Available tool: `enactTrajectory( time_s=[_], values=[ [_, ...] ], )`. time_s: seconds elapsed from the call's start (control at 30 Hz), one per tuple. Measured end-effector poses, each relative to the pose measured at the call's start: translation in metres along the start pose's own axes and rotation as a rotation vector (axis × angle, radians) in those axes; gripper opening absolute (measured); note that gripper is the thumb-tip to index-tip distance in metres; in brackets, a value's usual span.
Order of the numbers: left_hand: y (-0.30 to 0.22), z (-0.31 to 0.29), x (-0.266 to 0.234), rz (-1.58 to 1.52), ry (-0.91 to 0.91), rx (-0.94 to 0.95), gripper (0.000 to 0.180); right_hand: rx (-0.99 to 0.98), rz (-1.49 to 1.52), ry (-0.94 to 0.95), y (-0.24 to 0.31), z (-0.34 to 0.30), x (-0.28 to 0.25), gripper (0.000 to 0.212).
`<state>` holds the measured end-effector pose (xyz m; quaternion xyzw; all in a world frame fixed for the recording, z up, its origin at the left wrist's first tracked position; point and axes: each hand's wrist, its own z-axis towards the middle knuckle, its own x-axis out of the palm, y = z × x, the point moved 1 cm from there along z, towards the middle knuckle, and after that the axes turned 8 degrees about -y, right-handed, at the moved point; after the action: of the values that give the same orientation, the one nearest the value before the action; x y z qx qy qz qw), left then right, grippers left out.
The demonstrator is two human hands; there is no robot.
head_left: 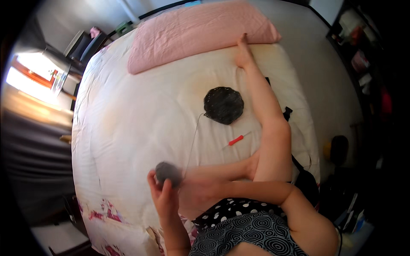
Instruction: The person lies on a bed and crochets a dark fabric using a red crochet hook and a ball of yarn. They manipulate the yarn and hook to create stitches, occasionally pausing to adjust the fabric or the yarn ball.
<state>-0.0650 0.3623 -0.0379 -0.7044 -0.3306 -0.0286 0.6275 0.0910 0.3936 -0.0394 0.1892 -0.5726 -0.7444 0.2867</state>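
Note:
My left hand [161,191] is closed around a dark grey ball of yarn [168,173], held up over the bed. Close to the ball's right side is my right hand [194,190], smeared by motion, so its fingers do not show clearly. A thin strand of yarn [193,145] runs from near the ball up to a round, black crocheted piece [224,105] lying flat on the sheet. Below that piece, a crochet hook with a red handle [236,140] rests on the bed beside my bent leg.
I sit on a bed with a white sheet [128,111], my legs spread across it. At its far end lies a long pink pillow [200,32]. A black buckle [288,113] sits by my knee. Dark shelves [361,64] stand at the right, a curtained window at the left.

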Motion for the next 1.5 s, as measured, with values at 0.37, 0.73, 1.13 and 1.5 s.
enactTrajectory(
  time_s=[0.37, 0.73, 1.13, 1.5],
  values=[
    [0.034, 0.003, 0.055, 0.366, 0.284, -0.117, 0.063, -0.177, -0.235, -0.342, 0.048, -0.026, -0.103, 0.005],
    [0.046, 0.016, 0.03, 0.211, 0.05, -0.268, 0.041, 0.297, -0.499, -0.037, -0.02, -0.088, -0.147, 0.007],
    [0.153, 0.104, 0.045, 1.341, 0.473, 0.767, 0.046, 0.131, -1.237, -0.283, -0.143, -0.013, -0.207, 0.008],
    [0.108, 0.066, 0.075, 0.47, 0.626, -0.273, 0.024, 0.414, -0.152, -0.22, -0.047, -0.027, -0.152, 0.014]
  ],
)
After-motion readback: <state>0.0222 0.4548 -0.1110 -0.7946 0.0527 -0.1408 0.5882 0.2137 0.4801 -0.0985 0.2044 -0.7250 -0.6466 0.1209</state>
